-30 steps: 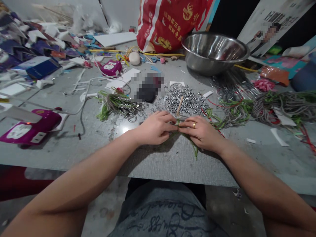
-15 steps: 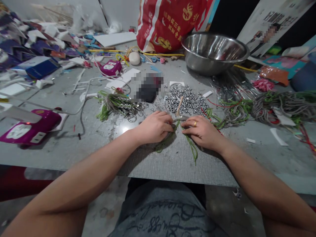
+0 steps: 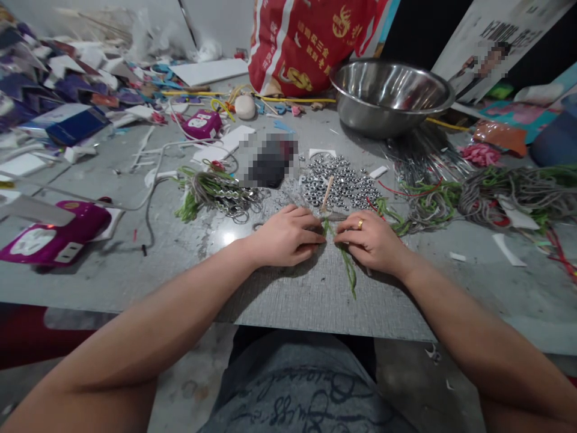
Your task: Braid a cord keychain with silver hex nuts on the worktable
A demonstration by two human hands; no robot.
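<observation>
Side by side near the table's front edge, my left hand [image 3: 291, 236] and my right hand [image 3: 369, 239] have their fingers pinched on a green cord [image 3: 349, 275]. Its loose strands hang from the right fingers toward me. Between the fingertips the green cord meets a grey cord [image 3: 337, 216]; the exact join is too small to make out. A thin wooden stick [image 3: 328, 191] stands just beyond them, its lower end near the cords. Behind it spreads a heap of small silver beads [image 3: 340, 177]. A gold ring is on my right hand.
A bundle of green and grey cords [image 3: 211, 189] lies left; more tangled cords [image 3: 482, 195] lie right. Farther back are a steel bowl [image 3: 392, 99], a red bag [image 3: 293, 48] and a blurred dark object [image 3: 270, 162]. Purple power strips [image 3: 67, 231] with white cables sit at left.
My left hand has shifted slightly right and turned, its fingers now closer to the right hand. The green strand that hung below the left hand no longer shows. My right hand barely moved.
</observation>
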